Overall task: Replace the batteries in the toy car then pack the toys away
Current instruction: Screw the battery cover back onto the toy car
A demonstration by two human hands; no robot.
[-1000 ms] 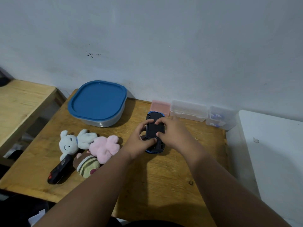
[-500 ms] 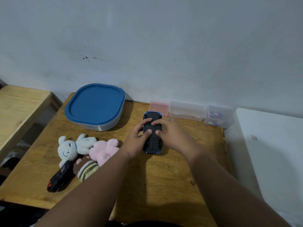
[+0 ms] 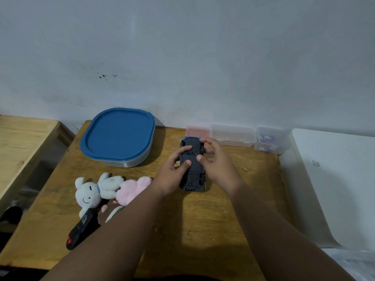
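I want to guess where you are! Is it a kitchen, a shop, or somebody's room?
Probably a room at home, at a small play or hobby table. Soft toys like the white plush bunny lie on the wooden table beside a toy car, against a plain painted wall.

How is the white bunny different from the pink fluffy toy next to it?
The white bunny is white and shows a stitched smiling face and a blue collar; the pink toy is pink and shows no face from here. The white bunny lies fully in view, while the person's left arm covers part of the pink toy. Both are soft plush toys lying touching on the wooden table.
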